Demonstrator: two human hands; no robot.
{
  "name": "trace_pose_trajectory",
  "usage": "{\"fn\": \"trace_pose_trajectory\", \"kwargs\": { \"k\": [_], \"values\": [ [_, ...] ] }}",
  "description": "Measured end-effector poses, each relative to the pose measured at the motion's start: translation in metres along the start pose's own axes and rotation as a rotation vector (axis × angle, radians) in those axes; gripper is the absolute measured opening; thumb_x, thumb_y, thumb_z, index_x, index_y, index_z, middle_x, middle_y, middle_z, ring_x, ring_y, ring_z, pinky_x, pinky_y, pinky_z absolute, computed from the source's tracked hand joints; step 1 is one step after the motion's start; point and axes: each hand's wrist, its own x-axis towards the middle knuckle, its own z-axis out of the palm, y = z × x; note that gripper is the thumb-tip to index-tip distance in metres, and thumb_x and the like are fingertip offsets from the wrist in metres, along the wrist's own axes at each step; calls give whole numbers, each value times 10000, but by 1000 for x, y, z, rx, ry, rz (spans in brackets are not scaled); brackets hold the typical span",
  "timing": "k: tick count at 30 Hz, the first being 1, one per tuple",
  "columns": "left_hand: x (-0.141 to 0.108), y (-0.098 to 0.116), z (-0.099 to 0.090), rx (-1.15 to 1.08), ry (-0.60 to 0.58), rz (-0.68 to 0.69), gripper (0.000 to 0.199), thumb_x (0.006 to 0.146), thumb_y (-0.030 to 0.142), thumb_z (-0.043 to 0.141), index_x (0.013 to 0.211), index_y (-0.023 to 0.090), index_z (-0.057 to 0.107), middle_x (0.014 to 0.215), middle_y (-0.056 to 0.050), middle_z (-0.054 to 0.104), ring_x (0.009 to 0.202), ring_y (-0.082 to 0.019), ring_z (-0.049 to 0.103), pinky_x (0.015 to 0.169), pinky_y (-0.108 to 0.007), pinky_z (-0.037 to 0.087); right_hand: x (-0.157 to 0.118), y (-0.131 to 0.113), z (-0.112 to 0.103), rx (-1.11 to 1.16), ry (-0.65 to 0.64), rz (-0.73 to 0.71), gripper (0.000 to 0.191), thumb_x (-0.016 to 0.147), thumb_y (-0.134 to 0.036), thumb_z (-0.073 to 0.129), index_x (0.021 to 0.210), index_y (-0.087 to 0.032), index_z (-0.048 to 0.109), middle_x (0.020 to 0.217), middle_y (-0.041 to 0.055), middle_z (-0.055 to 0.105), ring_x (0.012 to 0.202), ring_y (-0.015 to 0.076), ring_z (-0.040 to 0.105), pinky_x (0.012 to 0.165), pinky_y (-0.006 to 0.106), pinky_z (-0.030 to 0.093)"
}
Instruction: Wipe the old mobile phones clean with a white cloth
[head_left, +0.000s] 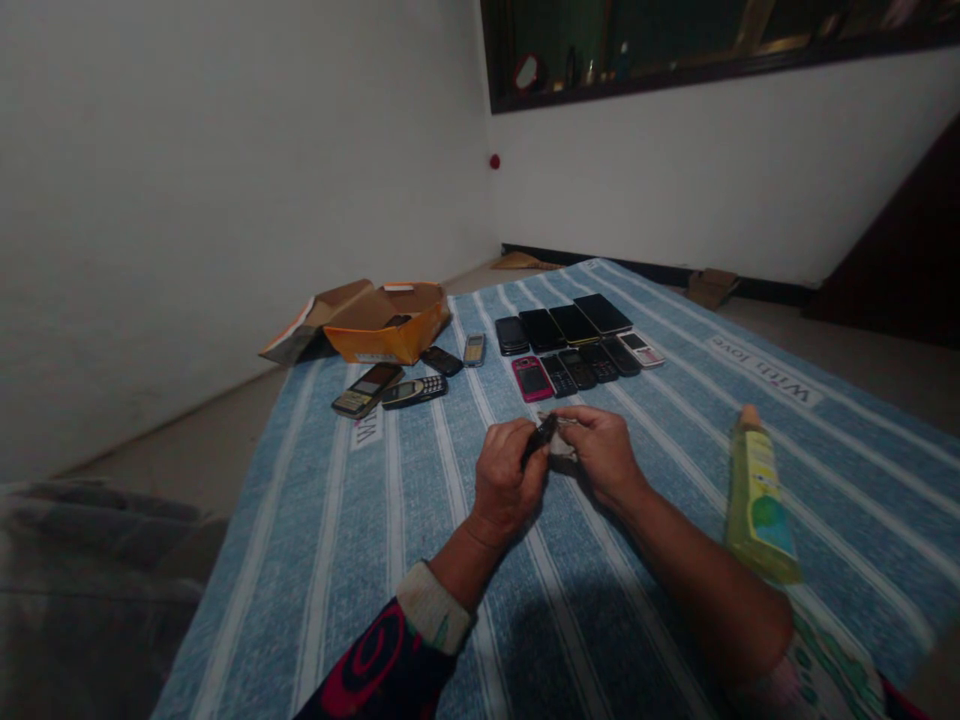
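Observation:
Near the middle of the head view, my left hand (510, 474) is closed around a dark phone (538, 440), which is tilted and partly covered by the fingers. My right hand (602, 450) pinches a pale crumpled cloth (561, 446) against the phone's far end. Just beyond both hands lie two rows of phones, with a pink phone (532, 379) nearest at the left and a large black phone (602, 314) at the back right.
An open orange box (386, 340) stands at the back left, with several loose phones beside it, among them a grey phone (367, 390). A yellow-green bottle (761, 500) lies right of my forearm on the striped blue cloth (300, 560).

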Motion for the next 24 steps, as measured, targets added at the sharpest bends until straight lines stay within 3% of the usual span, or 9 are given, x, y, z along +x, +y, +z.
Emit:
{"fn": "trace_pose_trajectory", "kwargs": {
  "k": [5, 10, 14, 17, 24],
  "values": [
    [2, 3, -3, -15, -3, -18, 138, 916, 244, 519, 1005, 187, 607, 926, -79, 676, 866, -215, 599, 791, -375, 504, 1, -1, -4, -170, 17, -214, 237, 628, -202, 577, 775, -172, 760, 710, 19, 695, 633, 173, 621, 620, 311, 514],
    [4, 4, -3, 21, -3, -11, 125, 930, 253, 490, 959, 200, 600, 891, -63, 672, 828, -210, 595, 763, -365, 498, -9, -8, -5, -434, 41, -784, 300, 779, -109, 487, 894, -206, 746, 902, 64, 697, 869, 202, 647, 810, 351, 524],
    [3, 1, 0, 65, 19, 18, 135, 932, 213, 455, 927, 202, 590, 885, -62, 666, 838, -211, 598, 765, -358, 497, -20, -11, -1, -673, -99, -1113, 302, 889, -84, 444, 976, -179, 717, 945, 107, 671, 936, 219, 613, 867, 379, 514],
    [3, -1, 0, 77, 13, 6, 142, 925, 189, 450, 893, 198, 588, 865, -61, 659, 836, -210, 595, 761, -351, 493, -20, -9, 0, -807, -153, -1201, 283, 922, -99, 434, 974, -166, 705, 918, 113, 655, 942, 231, 596, 874, 394, 512],
    [6, 4, 0, 93, 4, -13, 143, 928, 210, 463, 909, 185, 603, 843, -51, 671, 798, -200, 582, 744, -332, 475, -3, 1, -7, -824, -62, -1218, 299, 895, -70, 436, 976, -160, 709, 903, 110, 650, 912, 237, 591, 838, 405, 533]
  ]
}}
